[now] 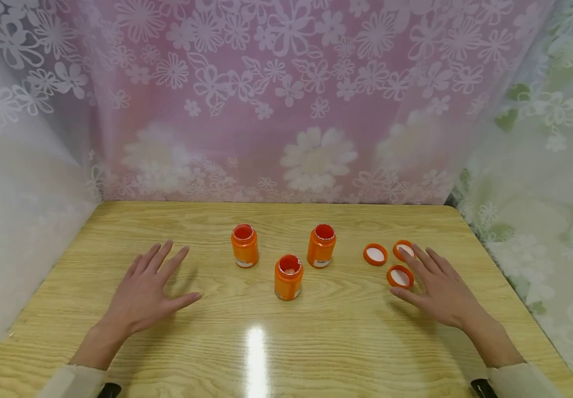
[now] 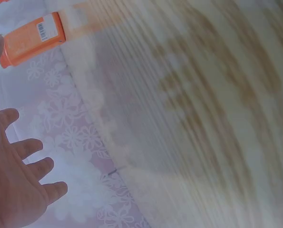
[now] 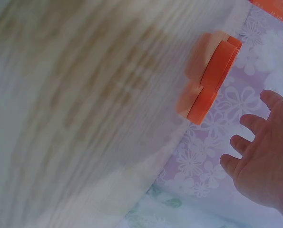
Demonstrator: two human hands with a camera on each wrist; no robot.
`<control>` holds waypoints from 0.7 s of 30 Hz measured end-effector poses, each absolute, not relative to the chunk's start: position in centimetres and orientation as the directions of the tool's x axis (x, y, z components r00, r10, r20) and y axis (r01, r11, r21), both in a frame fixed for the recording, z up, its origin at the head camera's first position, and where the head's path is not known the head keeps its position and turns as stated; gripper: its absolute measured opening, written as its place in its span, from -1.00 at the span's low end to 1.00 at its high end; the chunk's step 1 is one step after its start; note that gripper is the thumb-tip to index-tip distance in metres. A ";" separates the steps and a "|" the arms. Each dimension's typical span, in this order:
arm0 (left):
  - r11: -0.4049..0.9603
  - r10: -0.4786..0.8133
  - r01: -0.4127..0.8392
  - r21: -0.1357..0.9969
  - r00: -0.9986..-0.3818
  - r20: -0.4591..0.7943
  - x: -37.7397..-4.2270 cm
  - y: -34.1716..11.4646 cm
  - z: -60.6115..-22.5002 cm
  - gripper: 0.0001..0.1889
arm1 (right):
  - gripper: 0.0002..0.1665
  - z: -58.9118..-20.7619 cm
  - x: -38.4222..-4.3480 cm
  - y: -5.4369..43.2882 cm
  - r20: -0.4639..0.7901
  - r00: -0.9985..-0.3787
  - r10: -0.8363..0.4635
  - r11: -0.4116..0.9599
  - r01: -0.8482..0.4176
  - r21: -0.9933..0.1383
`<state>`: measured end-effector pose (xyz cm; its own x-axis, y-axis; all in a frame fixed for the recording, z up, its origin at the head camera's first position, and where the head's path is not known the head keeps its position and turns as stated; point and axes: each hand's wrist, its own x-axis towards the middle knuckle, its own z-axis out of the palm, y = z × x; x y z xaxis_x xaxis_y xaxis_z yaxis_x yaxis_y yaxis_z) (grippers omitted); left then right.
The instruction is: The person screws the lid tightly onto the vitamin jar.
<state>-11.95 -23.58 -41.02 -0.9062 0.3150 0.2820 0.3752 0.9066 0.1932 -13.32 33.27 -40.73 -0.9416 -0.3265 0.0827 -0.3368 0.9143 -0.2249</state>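
Both hands are spread with nothing in them: the left hand (image 1: 139,298) hovers palm down over the left of the table (image 1: 192,354), and the right hand (image 1: 442,293) hovers over the right side, its fingertips overlapping the lids in the head view but apart from them in the right wrist view. Pale sleeves (image 1: 74,381) end at the wrists. Three orange lids, a left one (image 1: 376,254), a rear one (image 1: 404,250) and a front one (image 1: 400,277), lie white inside up. Between the hands stand three uncapped orange jars, upright and well apart: a left jar (image 1: 245,251), a right jar (image 1: 321,251) and a nearer middle jar (image 1: 288,284) with something small and pale inside. The tabletop is yellow wood grain, glossy enough to carry a bright streak (image 1: 256,359) near its front. Behind it hangs a pink flowered curtain (image 1: 236,132); whitish fabric (image 1: 22,221) flanks the left, green-and-white flowered fabric (image 1: 535,221) the right.
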 end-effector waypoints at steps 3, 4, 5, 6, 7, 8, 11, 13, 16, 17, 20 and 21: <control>0.902 0.321 0.385 0.194 -0.900 0.294 -12.1 -23.3 -41.0 -0.03 | -0.01 -40.8 -13.5 33.2 0.102 -0.936 -0.337 0.909 -0.352 -0.224; 0.901 0.323 0.388 0.193 -0.898 0.299 -12.2 -23.2 -41.0 -0.03 | -0.01 -40.8 -13.5 33.1 0.105 -0.933 -0.343 0.907 -0.358 -0.223; 0.899 0.326 0.393 0.194 -0.895 0.304 -12.2 -23.0 -41.0 -0.03 | -0.02 -40.8 -13.6 33.0 0.113 -0.931 -0.348 0.904 -0.365 -0.221; 0.897 0.327 0.396 0.196 -0.893 0.309 -12.3 -22.9 -40.9 -0.03 | -0.02 -40.8 -13.6 33.0 0.119 -0.929 -0.351 0.902 -0.370 -0.222; 0.895 0.327 0.398 0.200 -0.892 0.312 -12.3 -22.7 -40.8 -0.03 | -0.03 -40.8 -13.7 33.0 0.127 -0.926 -0.355 0.900 -0.376 -0.221; 0.894 0.326 0.399 0.205 -0.892 0.313 -12.4 -22.5 -40.8 -0.03 | -0.03 -40.8 -13.7 32.9 0.131 -0.925 -0.358 0.899 -0.379 -0.220; 0.891 0.313 0.389 0.234 -0.900 0.304 -12.4 -22.0 -40.6 -0.05 | -0.02 -40.9 -13.7 32.8 0.140 -0.919 -0.369 0.895 -0.392 -0.212; 0.884 0.306 0.386 0.263 -0.904 0.297 -12.4 -21.7 -40.5 -0.05 | -0.02 -41.1 -13.8 32.7 0.146 -0.915 -0.377 0.893 -0.400 -0.203; 0.872 0.304 0.389 0.295 -0.905 0.297 -12.5 -21.3 -40.5 -0.07 | -0.01 -41.2 -13.9 32.6 0.152 -0.911 -0.384 0.892 -0.408 -0.193; 0.868 0.302 0.391 0.306 -0.906 0.298 -12.5 -21.1 -40.5 -0.07 | -0.01 -41.2 -14.0 32.5 0.154 -0.910 -0.386 0.892 -0.410 -0.188; 0.860 0.301 0.392 0.326 -0.906 0.297 -12.7 -20.8 -40.7 -0.06 | -0.01 -41.2 -14.2 32.4 0.157 -0.908 -0.389 0.891 -0.414 -0.185; 0.857 0.299 0.391 0.336 -0.908 0.295 -12.8 -20.7 -40.8 -0.06 | -0.01 -41.2 -14.2 32.3 0.158 -0.907 -0.391 0.891 -0.416 -0.184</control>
<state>-12.78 -20.65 -40.79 -0.9075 0.2989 0.2952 0.3914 0.8567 0.3359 -14.23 32.32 -41.19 -0.9068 -0.3906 0.1584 -0.4158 0.8907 -0.1839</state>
